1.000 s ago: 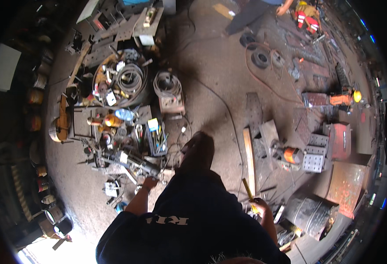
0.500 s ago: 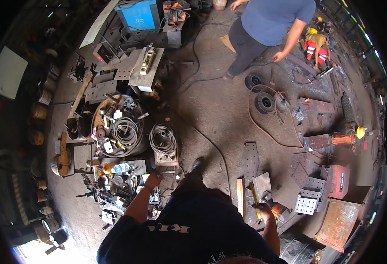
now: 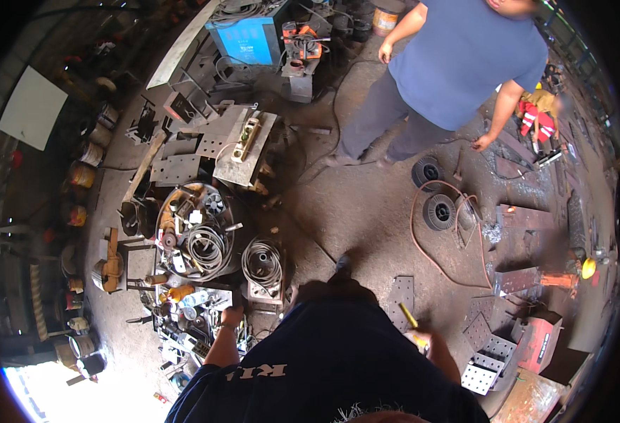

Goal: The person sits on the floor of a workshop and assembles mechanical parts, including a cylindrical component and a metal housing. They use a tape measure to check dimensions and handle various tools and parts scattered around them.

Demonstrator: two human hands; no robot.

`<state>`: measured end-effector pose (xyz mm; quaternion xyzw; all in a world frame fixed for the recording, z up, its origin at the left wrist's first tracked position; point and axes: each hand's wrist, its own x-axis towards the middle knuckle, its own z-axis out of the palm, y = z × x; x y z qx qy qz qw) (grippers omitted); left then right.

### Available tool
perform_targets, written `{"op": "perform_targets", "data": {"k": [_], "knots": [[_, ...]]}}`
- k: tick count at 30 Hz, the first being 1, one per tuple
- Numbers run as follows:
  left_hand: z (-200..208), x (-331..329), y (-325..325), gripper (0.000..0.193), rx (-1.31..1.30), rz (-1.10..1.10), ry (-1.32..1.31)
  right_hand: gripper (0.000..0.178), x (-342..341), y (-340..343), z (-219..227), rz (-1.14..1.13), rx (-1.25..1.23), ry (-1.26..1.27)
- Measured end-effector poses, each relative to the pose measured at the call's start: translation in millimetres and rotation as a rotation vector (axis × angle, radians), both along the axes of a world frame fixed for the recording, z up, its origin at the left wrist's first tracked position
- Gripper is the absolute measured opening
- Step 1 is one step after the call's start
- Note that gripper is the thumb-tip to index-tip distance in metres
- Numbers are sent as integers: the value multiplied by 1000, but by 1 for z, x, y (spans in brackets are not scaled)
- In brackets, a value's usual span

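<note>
R hand [image 3: 426, 340] is closed round a yellow strip-like tool [image 3: 408, 314], held out to the wearer's R, nr a perforated plate [image 3: 402, 296]; L hand [image 3: 232, 315] is by the clear bottle [image 3: 196, 299], grip can't tell. Pale lettering on dark shirt [image 3: 310, 391]; print also on blue machine [image 3: 250, 44] & red box [image 3: 541, 345].

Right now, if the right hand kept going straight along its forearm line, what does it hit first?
Probably the perforated metal plate: the right hand, holding a yellow object, points toward it. Height is unclear from this one view, so it might pass over.
</note>
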<state>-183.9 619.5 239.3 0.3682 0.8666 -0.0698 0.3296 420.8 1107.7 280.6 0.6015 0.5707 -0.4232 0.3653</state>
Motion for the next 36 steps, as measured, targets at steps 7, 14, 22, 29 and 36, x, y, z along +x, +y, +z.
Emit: {"op": "perform_targets", "data": {"k": [7, 14, 22, 29, 36], "knots": [[-5, 50, 21, 25, 134, 424, -294, 79, -215, 164, 78, 491, 79, 161], [-10, 14, 118, 47, 381, 583, -278, 79, -397, 216, 76, 313, 72, 346], [49, -124, 159, 36, 395, 1120, -261, 70, -653, 216, 87, 116, -103, 663], [60, -205, 101, 35, 513, 1303, -300, 39, -817, 217, 97, -370, -243, 1111], [20, -208, 86, 32, 374, 1118, -3, 49, -918, 297, 105, -421, -41, 1150]]}}
